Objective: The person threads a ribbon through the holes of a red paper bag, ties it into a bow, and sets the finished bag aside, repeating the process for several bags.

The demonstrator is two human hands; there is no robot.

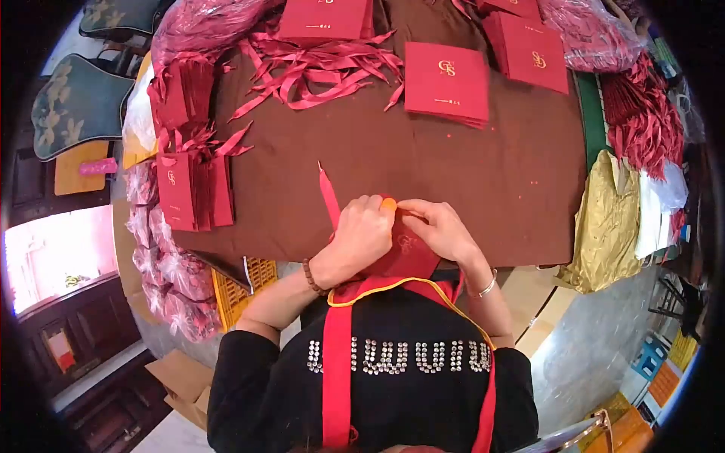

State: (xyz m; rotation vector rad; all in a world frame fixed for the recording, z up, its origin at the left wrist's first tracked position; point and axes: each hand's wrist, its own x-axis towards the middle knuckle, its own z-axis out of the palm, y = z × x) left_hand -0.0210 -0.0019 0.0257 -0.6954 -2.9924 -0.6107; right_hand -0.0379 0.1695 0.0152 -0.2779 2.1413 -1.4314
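A small red paper bag [405, 255] with a gold logo is between my hands at the table's near edge, partly hidden by them. My left hand [361, 235] is closed at the bag's upper left, an orange cover on one fingertip. Out of this fist a red ribbon [328, 195] sticks up, its narrow tip pointing away from me. My right hand [440, 229] pinches the bag's top edge, its fingertips close to the left ones. The fingers hide what exactly lies between them.
Loose red ribbons [317, 72] lie on the brown tablecloth [332, 140]. Flat red bags [447, 81] form stacks at the back; more bags [185, 192] stand at the left edge. Plastic-wrapped bundles [170, 272] hang left, and a gold sack [608, 226] is at the right.
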